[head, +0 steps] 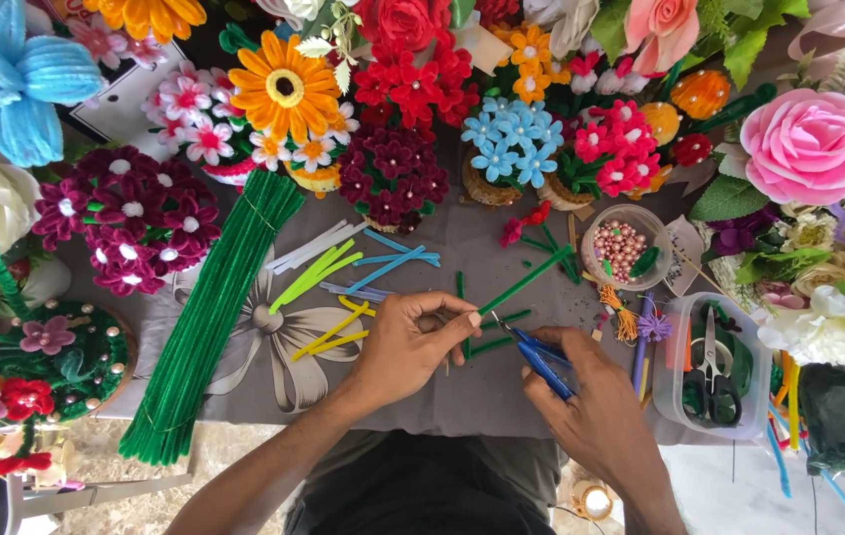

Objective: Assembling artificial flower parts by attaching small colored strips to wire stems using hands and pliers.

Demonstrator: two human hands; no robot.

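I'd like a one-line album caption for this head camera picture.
Among pipe-cleaner flowers, a left hand holds a green pipe cleaner while the right hand works blue-handled pliers on it.

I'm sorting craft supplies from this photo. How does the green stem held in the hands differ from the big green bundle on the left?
The green stem is a single piece pinched by the left hand, with the tip of the right hand's blue-handled tool at it; the green bundle is many stems lying untouched on the grey cloth. The stem looks far shorter than the bundle. Both are fuzzy, green and lie diagonally.
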